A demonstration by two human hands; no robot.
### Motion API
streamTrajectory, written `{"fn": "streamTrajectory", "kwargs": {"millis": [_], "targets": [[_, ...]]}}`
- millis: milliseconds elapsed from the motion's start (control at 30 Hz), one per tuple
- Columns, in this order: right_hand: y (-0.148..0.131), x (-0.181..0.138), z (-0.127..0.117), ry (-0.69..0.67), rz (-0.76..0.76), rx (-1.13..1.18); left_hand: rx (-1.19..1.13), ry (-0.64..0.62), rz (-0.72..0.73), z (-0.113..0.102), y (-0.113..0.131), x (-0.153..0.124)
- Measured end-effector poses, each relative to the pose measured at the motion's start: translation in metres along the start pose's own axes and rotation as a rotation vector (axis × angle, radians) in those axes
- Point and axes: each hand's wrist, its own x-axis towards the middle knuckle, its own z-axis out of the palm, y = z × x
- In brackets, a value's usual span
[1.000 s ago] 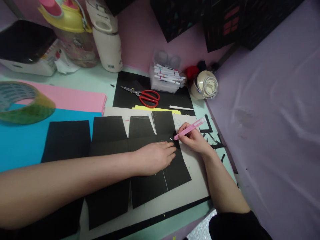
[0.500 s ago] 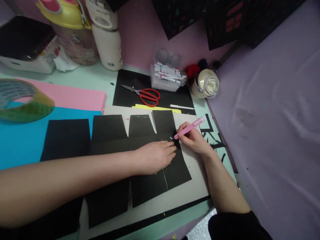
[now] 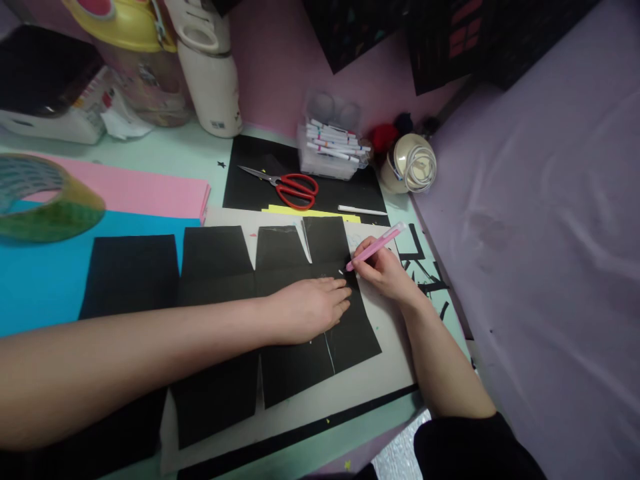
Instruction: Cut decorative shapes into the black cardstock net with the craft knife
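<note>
A sheet of black paper point(image 3: 220, 280) with cut slits lies flat on a grey board point(image 3: 380, 380). My left hand point(image 3: 307, 310) rests palm down on the paper, fingers stretched out and pressing it flat. My right hand point(image 3: 383, 270) grips a pink craft knife point(image 3: 375, 247) like a pen. The knife's tip touches the black paper just past my left fingertips, near the sheet's right edge.
Red scissors point(image 3: 293, 188), a white pen point(image 3: 363, 211) and a clear box of markers point(image 3: 333, 147) lie behind the board. A tape roll point(image 3: 47, 200) sits on pink and blue paper at left. A cream jar point(image 3: 410, 165), bottles and a purple cloth point(image 3: 540, 220) surround the work.
Both hands stay almost where they were; the knife's tip has shifted only slightly on the paper. The view has drifted a little.
</note>
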Motion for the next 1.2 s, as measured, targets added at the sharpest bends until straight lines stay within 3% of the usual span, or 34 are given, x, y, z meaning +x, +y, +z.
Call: {"fn": "streamTrajectory", "kwargs": {"millis": [567,933,1200], "targets": [[0.003,0.001,0.002,0.079,0.057,0.108,-0.033,-0.05,-0.023,-0.002,0.0,0.0],[0.008,-0.001,-0.003,0.142,-0.081,0.034,-0.026,-0.016,0.004,-0.002,-0.002,0.001],[0.009,-0.002,-0.004,0.088,-0.078,0.08,-0.032,-0.006,0.006,0.0,-0.003,-0.001]]}}
